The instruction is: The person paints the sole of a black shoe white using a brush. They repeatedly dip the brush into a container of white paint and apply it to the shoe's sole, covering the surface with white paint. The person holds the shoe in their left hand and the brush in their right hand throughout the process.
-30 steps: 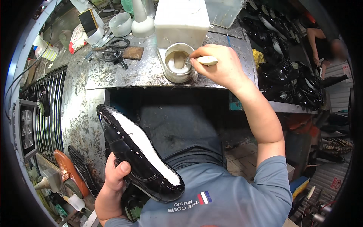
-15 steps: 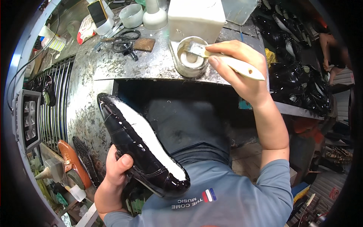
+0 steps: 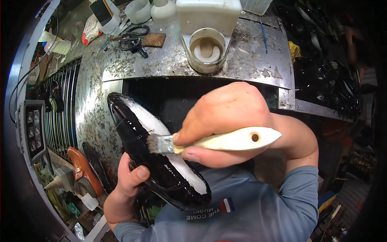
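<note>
Right hand [image 3: 231, 115]: yours, curled firmly around a paintbrush [image 3: 236, 140] close to its metal collar, thumb below, fingers above.
Left hand [image 3: 131, 177]: yours, wrapped around one side of a black shoe [image 3: 161, 173], thumb in plain sight, the remaining fingers mostly hidden by the shoe.
Shoe: held aslant in front of your body, off the counter [image 3: 250, 60], one end toward the counter's edge, the other near your blue-grey shirt [image 3: 258, 205]; a white strip [image 3: 183, 169] runs along its underside, which is turned up and to your right.
Paintbrush: bristles [image 3: 153, 143] laid against the shoe where glossy black meets white; the pale handle, with a round hole near its tip, points to your right.
Cup [image 3: 204, 68]: ahead of you near the counter's front edge, a pale curved shape visible inside; a white container [image 3: 209, 18] stands directly behind it.
Scissors [image 3: 132, 35]: dark-handled, lying left of the cup, just beside a flat brown block [image 3: 154, 40].
Phone [image 3: 100, 11]: propped farther left, at the back.
Left side: a brown shoe [image 3: 82, 169] beside a dark sole [image 3: 96, 165], with a square lamp [image 3: 34, 129] at the edge.
Right side: black shoes [image 3: 326, 84] massed in shadow.
</note>
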`<state>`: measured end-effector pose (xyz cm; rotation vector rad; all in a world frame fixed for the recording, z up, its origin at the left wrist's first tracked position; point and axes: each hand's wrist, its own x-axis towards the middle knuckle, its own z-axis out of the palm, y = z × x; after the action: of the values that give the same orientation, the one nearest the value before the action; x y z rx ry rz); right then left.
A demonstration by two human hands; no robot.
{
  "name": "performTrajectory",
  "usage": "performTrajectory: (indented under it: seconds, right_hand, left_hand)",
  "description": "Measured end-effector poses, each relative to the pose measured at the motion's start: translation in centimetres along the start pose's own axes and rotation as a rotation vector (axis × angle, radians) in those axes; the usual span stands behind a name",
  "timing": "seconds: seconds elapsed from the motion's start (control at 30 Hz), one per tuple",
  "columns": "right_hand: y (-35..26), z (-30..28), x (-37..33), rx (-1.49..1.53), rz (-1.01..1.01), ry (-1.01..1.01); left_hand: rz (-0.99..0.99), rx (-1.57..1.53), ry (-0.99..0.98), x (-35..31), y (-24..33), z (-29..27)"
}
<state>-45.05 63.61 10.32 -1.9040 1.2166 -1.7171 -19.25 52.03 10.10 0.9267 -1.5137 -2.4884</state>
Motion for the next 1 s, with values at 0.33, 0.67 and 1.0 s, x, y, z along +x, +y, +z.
performTrajectory:
  seconds: [0.33, 0.67, 1.0]
  right_hand:
    - [-1.5, -0.7, -1.8, 0.226, 0.165, -0.174]
    - [-3.3, -1.9, -0.9, 0.258, 0.186, -0.276]
    - [-3.0, -2.2, 0.2, 0.264, 0.061, -0.261]
  left_hand:
    - [0.032, -0.066, 0.11, 0.0, -1.0, -1.1]
    - [0.037, -0.429, 0.025, 1.0, -4.9, -3.0]
    - [-0.165, -0.903, -0.015, 2.8, -9.1, -1.1]
